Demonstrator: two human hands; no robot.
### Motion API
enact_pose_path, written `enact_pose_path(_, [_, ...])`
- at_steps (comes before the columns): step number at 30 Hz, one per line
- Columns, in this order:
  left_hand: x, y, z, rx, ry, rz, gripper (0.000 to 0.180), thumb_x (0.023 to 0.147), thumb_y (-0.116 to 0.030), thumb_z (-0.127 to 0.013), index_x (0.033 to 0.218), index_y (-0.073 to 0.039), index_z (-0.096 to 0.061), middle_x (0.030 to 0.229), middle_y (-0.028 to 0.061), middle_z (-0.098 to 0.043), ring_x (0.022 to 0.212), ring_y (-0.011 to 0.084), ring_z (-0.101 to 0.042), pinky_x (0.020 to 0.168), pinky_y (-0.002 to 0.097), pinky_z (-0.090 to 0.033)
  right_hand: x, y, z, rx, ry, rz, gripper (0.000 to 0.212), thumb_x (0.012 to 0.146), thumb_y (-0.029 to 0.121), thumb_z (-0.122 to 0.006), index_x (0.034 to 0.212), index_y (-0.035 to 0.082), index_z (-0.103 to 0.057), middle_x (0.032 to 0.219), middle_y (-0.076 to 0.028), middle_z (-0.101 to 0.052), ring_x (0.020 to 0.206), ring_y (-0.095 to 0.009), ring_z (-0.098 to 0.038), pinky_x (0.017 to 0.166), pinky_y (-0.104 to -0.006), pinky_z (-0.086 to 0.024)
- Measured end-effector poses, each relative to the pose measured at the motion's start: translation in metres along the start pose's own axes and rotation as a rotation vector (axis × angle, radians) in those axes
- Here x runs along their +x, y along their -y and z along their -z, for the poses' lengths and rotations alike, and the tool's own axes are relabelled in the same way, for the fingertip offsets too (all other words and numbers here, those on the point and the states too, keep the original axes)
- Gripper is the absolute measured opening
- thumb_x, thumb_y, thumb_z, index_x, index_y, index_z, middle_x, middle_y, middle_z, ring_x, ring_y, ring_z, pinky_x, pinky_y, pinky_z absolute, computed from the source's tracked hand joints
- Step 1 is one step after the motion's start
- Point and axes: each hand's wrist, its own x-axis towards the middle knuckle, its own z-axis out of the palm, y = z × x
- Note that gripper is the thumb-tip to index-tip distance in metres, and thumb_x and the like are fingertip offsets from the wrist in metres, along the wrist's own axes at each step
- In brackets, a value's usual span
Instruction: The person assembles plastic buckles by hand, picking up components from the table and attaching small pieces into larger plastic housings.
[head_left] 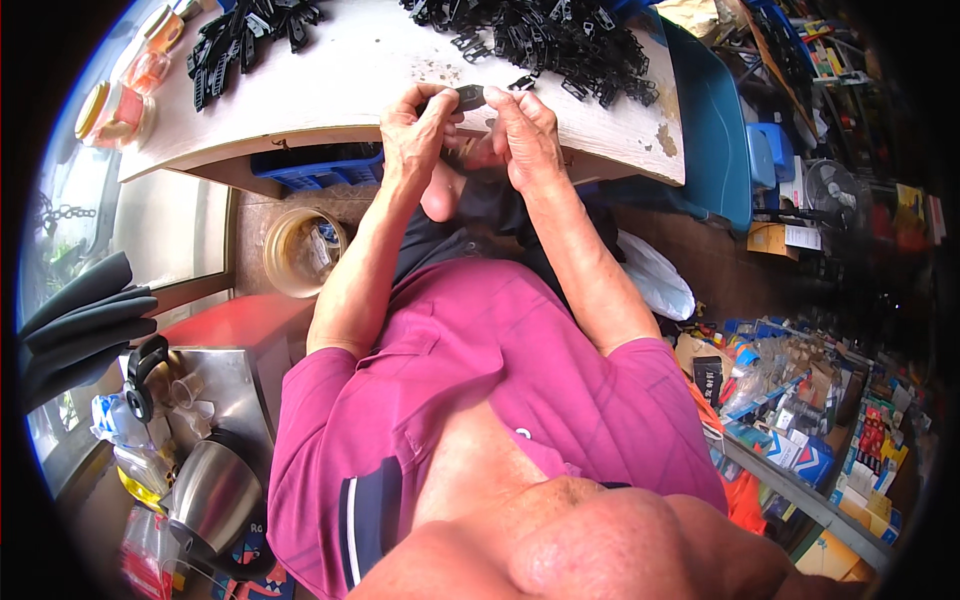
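Observation:
Over the front edge of the white table (345, 75), my two hands meet on a small black plastic piece (469, 98). My left hand (415, 132) pinches its left end between thumb and bent fingers. At the other end, the thumb and fingertips of my right hand (525, 138) close on the piece. Beyond my hands to the right lies a large heap of black plastic parts (565, 50), some with slots. Another pile of black slotted parts (245, 45) is at the far left of the tabletop. My fingers hide part of the held piece.
Jars with orange lids (112, 112) stand at the table's left edge. Below the table are a blue crate (318, 168) and a round bucket (300, 252). A teal bin (710, 130) is at the right. A steel kettle (215, 495) sits lower left; packed shelves line the right.

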Motion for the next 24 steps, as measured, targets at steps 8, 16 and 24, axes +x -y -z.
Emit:
enact_pose_path(8, [-0.012,0.007,-0.02,0.17,0.051,-0.023,0.011,0.091,-0.014,-0.066,0.092,-0.003,-0.065,0.071,0.0016,-0.062,0.056,0.0056,-0.054,0.051,0.0202,-0.047,-0.01,-0.004,0.02,0.021,0.053,-0.092,0.042,0.092,0.042,-0.063,0.085,0.001,-0.06,0.048,-0.004,-0.047,0.038,-0.016,-0.05,0.034,-0.0296,-0.043])
enact_pose_path(16, [-0.018,0.014,-0.039,0.079,0.11,0.087,0.011,0.087,-0.011,-0.067,0.088,-0.001,-0.064,0.071,0.0015,-0.062,0.057,0.0052,-0.054,0.049,0.0201,-0.044,-0.015,-0.008,0.034,0.064,-0.084,-0.031,0.032,0.093,0.031,-0.055,0.079,0.002,-0.059,0.049,-0.004,-0.047,0.038,-0.014,-0.047,0.038,-0.0348,-0.053])
enact_pose_path(24, [-0.016,0.02,-0.051,0.188,0.215,0.03,0.012,0.09,-0.012,-0.065,0.089,-0.001,-0.063,0.073,0.0016,-0.062,0.06,0.0046,-0.053,0.05,0.0203,-0.042,-0.017,-0.001,0.052,0.134,0.011,-0.157,0.033,0.094,0.036,-0.059,0.083,0.005,-0.06,0.05,-0.004,-0.048,0.036,-0.013,-0.046,0.036,-0.0355,-0.052])
